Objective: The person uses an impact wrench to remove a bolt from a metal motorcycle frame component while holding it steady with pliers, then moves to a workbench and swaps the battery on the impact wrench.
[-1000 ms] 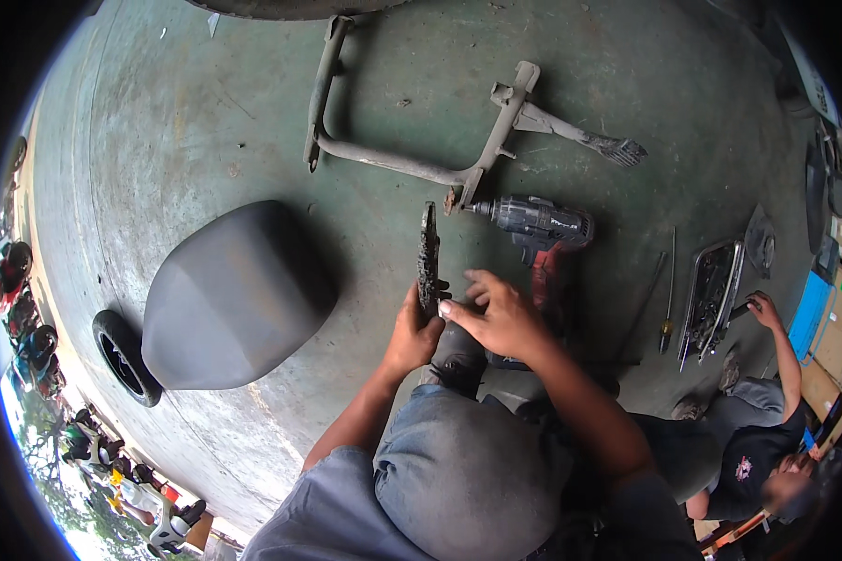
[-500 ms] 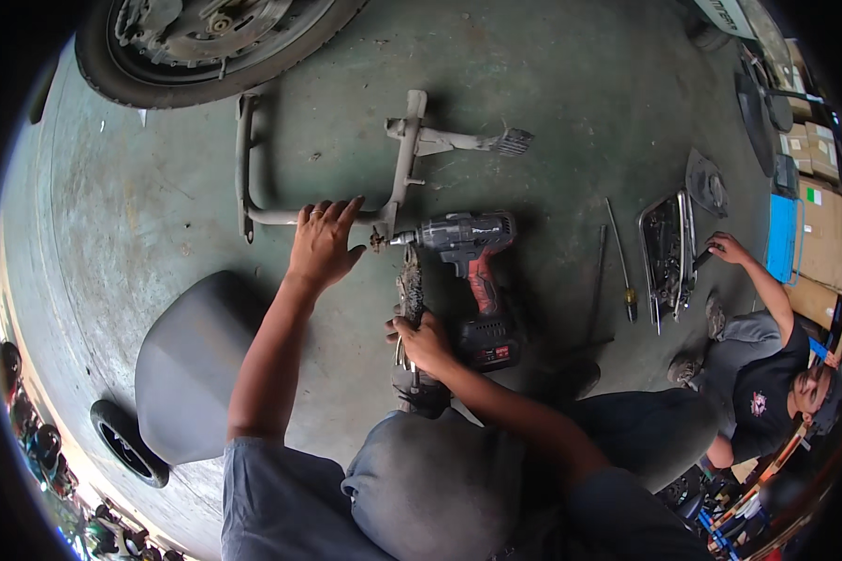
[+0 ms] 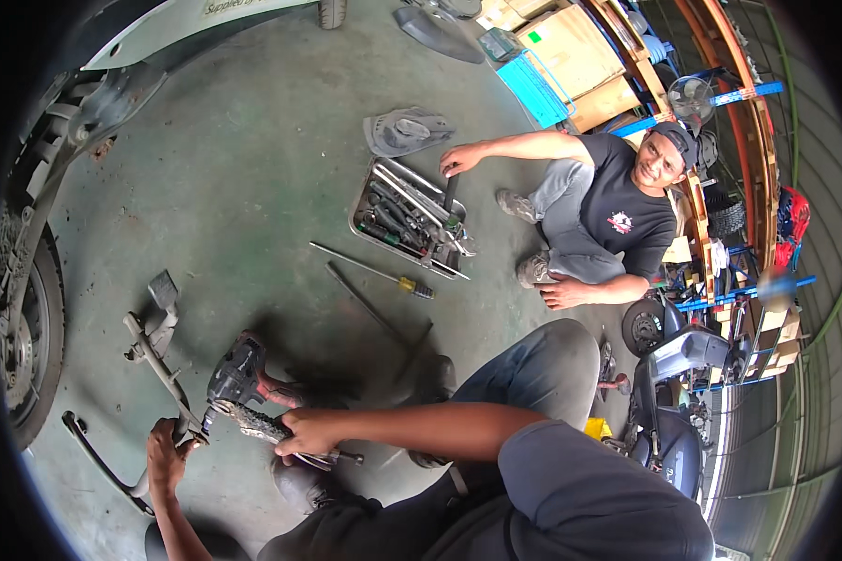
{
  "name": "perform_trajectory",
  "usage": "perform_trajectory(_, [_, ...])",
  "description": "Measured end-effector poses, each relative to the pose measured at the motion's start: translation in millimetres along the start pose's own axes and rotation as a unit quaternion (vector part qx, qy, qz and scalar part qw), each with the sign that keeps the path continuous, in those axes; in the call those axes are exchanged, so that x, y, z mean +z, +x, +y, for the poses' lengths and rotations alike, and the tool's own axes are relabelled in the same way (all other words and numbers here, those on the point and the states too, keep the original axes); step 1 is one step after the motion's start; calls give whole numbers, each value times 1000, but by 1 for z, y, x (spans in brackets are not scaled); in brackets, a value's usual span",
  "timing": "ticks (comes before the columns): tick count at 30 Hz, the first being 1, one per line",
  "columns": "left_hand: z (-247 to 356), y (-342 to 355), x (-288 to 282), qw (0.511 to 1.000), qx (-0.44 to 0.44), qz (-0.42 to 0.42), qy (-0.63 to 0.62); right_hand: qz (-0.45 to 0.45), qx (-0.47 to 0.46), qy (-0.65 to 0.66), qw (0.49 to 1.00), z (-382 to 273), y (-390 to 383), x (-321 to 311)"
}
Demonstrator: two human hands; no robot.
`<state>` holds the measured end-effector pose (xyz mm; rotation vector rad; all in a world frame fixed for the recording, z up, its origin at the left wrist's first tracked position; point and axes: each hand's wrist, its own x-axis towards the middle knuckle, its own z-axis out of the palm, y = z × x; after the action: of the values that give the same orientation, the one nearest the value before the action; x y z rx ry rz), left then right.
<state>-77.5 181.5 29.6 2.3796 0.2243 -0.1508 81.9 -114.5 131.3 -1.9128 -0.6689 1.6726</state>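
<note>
Lower left of the frame, our right hand's (image 3: 309,433) grip is closed around the grimy part (image 3: 254,421), whose far end appears close to the drill's (image 3: 234,370) nose. Our left hand (image 3: 166,458) is at the stand (image 3: 166,377); whether its grip closes there, we cannot tell. We should steady the stand against the floor (image 3: 243,196) and angle the part clear of the drill.

A tool tray (image 3: 404,254), cordless driver (image 3: 236,374) and motorcycle (image 3: 685,353) mark this a repair workshop.
</note>
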Motion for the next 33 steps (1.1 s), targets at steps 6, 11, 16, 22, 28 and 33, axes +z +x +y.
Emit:
perform_trajectory(6, [86, 14, -43, 995, -52, 60, 53, 35, 13, -29, 999, 13, -17, 13])
perform_trajectory(11, [121, 22, -59, 990, -64, 51, 114, 14, 47, -21, 999, -7, -26, 20])
perform_trajectory(16, [125, 22, -71, 988, -55, 62, 131, -43, 9, -126, 991, -12, -21, 23])
perform_trajectory(22, [128, 46, -67, 975, -30, -1, 219, -144, 149, 305, 930, 3, -40, 6])
perform_trajectory(28, [111, 36, -67, 950, 6, 68, 305, -143, 143, 352, 914, -9, -27, 23])
perform_trajectory(33, [114, 40, -54, 958, -15, 51, 283, -130, 153, 360, 911, -13, -13, 17])
